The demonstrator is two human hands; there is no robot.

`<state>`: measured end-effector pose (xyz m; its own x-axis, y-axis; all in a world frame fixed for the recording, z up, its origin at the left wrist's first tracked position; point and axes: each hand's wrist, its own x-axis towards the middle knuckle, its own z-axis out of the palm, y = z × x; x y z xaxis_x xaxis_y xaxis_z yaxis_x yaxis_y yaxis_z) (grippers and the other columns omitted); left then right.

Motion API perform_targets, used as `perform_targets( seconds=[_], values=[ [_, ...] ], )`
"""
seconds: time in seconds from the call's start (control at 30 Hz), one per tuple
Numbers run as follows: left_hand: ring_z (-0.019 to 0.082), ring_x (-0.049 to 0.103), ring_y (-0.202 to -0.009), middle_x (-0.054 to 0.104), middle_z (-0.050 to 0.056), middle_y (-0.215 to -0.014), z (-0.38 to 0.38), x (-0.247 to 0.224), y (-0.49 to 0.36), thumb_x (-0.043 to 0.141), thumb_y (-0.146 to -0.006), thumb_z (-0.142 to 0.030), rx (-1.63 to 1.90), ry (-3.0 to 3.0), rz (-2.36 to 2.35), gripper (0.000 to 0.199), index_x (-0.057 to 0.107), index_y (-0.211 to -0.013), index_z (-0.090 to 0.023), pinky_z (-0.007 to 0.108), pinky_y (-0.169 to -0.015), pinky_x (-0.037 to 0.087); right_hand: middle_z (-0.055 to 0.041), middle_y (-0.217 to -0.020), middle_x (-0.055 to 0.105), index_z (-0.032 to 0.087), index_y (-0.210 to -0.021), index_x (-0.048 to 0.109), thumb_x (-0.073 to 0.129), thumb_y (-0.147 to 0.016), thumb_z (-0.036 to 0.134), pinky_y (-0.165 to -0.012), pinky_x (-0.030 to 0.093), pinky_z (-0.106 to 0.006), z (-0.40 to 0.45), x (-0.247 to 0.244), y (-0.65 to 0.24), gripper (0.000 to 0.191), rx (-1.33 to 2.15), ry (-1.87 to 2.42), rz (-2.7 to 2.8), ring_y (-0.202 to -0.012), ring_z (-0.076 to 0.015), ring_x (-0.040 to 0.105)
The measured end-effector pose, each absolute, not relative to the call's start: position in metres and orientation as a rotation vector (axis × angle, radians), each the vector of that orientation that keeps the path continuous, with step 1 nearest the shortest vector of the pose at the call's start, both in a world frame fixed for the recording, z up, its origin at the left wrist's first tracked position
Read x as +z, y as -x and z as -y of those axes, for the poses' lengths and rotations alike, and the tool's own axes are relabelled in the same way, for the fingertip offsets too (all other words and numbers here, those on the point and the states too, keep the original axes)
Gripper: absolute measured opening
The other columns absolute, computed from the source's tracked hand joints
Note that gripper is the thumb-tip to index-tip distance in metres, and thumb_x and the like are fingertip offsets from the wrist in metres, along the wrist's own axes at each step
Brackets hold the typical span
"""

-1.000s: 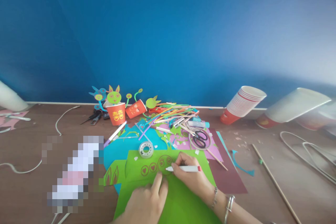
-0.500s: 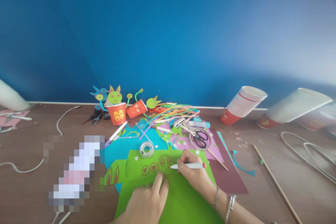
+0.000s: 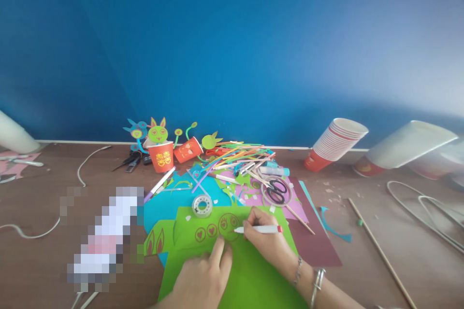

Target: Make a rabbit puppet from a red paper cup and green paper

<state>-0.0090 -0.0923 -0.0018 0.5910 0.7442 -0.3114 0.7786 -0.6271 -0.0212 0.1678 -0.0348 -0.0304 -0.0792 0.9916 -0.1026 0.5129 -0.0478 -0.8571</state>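
A sheet of green paper (image 3: 264,275) lies in front of me, with a drawn round face (image 3: 228,227) and two smaller circles with hearts beside it. My right hand (image 3: 266,239) grips a white marker with a red end (image 3: 266,229), its tip at the face's right side. My left hand (image 3: 208,273) rests on the sheet just below the drawings, index finger stretched out and holding nothing. Left of the sheet is a smaller green piece (image 3: 159,239) with two drawn ears. A roll of clear tape (image 3: 202,206) sits at the sheet's upper edge.
Behind lie black-handled scissors (image 3: 277,189), a pile of coloured sticks (image 3: 239,152) and paper scraps. Decorated red cups (image 3: 161,157) stand near the wall. Stacked paper cups (image 3: 335,142) lean at the right, beyond a wooden stick (image 3: 380,251). A pixelated object (image 3: 105,236) lies left.
The marker and right hand have shifted very slightly left at the face. The left hand stays on the paper.
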Motion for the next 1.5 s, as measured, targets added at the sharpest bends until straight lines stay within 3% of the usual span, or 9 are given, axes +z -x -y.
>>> perform_targets(
  seconds=[1.5],
  values=[
    [0.019, 0.069, -0.067, 0.049, 0.022, -0.132, 0.0918, -0.0015, 0.0078, 0.040, -0.083, -0.003, -0.510, -2.682, -1.290, 0.046, 0.046, -0.128, -0.012, 0.031, -0.052, 0.058, 0.0065, -0.047, 0.041, 0.022, -0.057, 0.041, 0.053, -0.073, 0.024, -0.042, 0.025, -0.021, 0.0363, -0.0310, -0.1663, 0.021, 1.123, 1.538, 1.672, -0.044, -0.0087, 0.034]
  ],
)
